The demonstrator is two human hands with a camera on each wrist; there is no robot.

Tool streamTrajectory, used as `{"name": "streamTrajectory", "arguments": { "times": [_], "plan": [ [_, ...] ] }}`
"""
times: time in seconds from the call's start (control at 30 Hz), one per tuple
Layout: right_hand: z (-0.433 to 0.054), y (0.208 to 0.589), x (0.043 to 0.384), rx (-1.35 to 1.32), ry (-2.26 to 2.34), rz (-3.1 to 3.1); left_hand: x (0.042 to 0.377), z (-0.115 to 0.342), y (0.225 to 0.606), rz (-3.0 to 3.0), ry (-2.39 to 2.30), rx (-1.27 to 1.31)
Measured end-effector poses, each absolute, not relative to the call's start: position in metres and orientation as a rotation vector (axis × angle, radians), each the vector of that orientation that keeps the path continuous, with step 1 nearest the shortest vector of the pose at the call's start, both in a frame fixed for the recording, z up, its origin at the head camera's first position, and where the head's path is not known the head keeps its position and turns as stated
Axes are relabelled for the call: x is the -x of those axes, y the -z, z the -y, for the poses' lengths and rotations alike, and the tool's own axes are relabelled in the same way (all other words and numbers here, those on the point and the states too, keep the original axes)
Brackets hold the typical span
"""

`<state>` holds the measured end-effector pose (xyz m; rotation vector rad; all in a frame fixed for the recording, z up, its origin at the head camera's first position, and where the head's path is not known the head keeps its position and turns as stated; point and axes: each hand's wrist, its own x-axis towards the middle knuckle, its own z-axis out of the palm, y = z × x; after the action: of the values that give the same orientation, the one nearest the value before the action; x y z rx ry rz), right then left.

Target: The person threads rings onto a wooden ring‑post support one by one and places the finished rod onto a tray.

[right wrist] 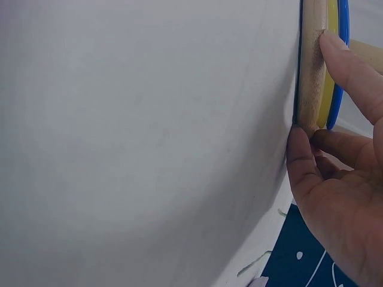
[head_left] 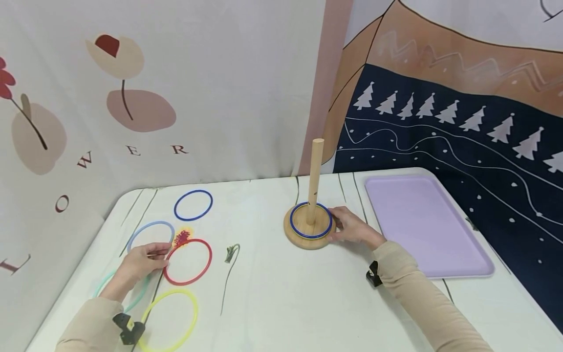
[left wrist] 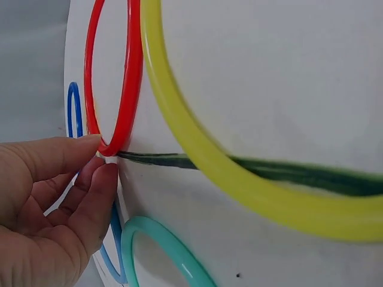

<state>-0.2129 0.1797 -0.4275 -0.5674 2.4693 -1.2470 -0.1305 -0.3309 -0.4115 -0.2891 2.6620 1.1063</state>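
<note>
Red ring (left wrist: 133,78) is on the left part of the white table (head_left: 264,298), edge pinched between the thumb and fingers of the left hand (head_left: 142,263). Loose rings around it: light blue ring (head_left: 156,223) and dark blue ring (head_left: 193,191) farther out, mint ring (left wrist: 172,248) and big yellow ring (left wrist: 206,158) closer in. Meanwhile the right hand (head_left: 349,225) grips the rim of a round wooden base (head_left: 309,244). Its peg (head_left: 314,181) stands upright, with a stacked blue ring (right wrist: 343,48) and stacked yellow ring (right wrist: 330,72) around it. Purple tray (head_left: 422,220) to the right.
</note>
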Motion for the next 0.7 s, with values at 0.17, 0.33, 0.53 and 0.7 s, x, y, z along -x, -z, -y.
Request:
{"name": "streamTrajectory", "arguments": {
  "times": [0.17,0.33,0.53,0.7],
  "plan": [
    [-0.1802,0.426,0.2128,0.575,1.241,-2.478,0.1323,0.3297,0.4136,-2.675,-1.113,0.3],
    [-0.1802,0.4259,0.2131,0.566,1.244,-2.48,0.1326,0.3274,0.414,-2.675,-1.132,0.322],
    [-0.1813,0.4262,0.2129,0.599,1.234,-2.492,0.133,0.3246,0.4122,-2.661,-1.118,0.375],
    [-0.1808,0.4277,0.2118,0.604,1.226,-2.495,0.1337,0.3232,0.4123,-2.631,-1.12,0.417]
  ]
}}
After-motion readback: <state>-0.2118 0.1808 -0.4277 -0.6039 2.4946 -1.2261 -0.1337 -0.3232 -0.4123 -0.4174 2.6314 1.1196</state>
